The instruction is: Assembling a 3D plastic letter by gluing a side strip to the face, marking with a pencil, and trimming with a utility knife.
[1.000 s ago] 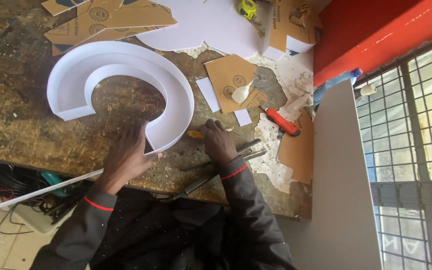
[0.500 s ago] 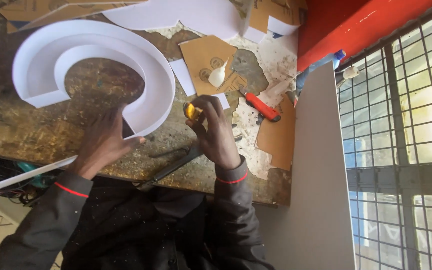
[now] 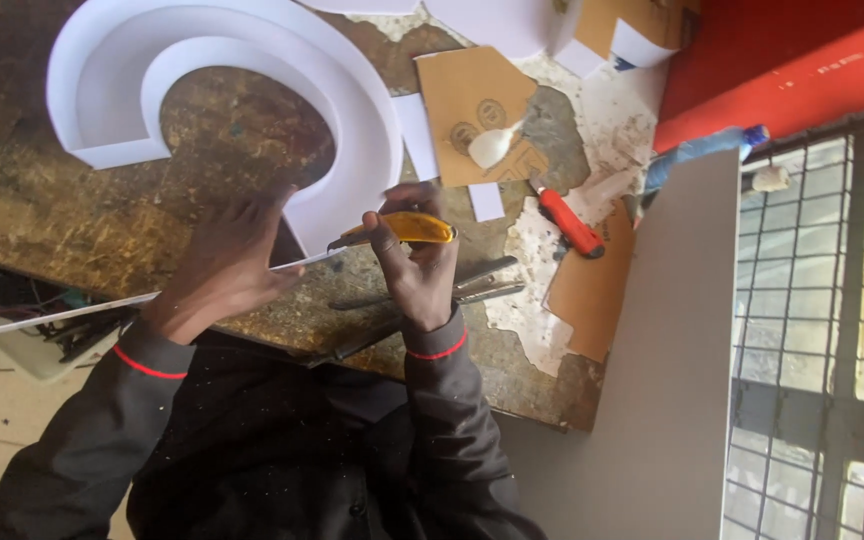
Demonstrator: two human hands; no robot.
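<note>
The right hand [image 3: 417, 265] has its fingers clamped round a yellow utility knife [image 3: 397, 230], which it has lifted off the bench since a moment ago, blade now turned toward the thin white strip [image 3: 102, 308]. The left hand [image 3: 227, 260], fingers spread, pins that strip against the end of the curved white letter form [image 3: 242, 60] on the worn workbench [image 3: 12, 200]; a red cutter [image 3: 567, 222] lies apart, so trimming looks under way

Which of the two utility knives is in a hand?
The yellow utility knife, gripped by the right hand near the white curved piece. The red utility knife lies untouched on the workbench.
</note>
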